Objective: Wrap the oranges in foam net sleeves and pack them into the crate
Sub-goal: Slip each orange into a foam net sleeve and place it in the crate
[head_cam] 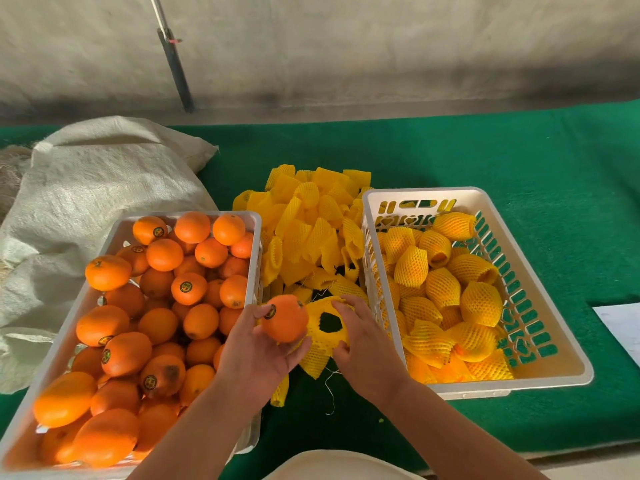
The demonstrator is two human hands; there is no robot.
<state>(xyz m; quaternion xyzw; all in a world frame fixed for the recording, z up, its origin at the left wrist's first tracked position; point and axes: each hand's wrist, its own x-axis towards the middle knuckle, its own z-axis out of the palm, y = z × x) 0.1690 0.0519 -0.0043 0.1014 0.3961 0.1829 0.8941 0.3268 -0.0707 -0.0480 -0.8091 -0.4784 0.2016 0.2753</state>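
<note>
between two white crates on the green desk, the left hand [263, 344] cups a bare orange [284, 318]; just right of it, touching, the right hand [360, 336] pinches a yellow foam net sleeve [327, 329], its mouth facing up toward the camera.

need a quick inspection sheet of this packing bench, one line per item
surface: green felt tabletop
job's things: left crate full of bare oranges; right crate holds sleeved oranges; loose foam sleeves piled between them
clutter: woven sack behind left crate; white paper at right edge
hands: left hand holds an orange; right hand grips an opened sleeve beside it
cables: nothing seen
surroundings: grey wall with a dark pole leaning on it
</note>
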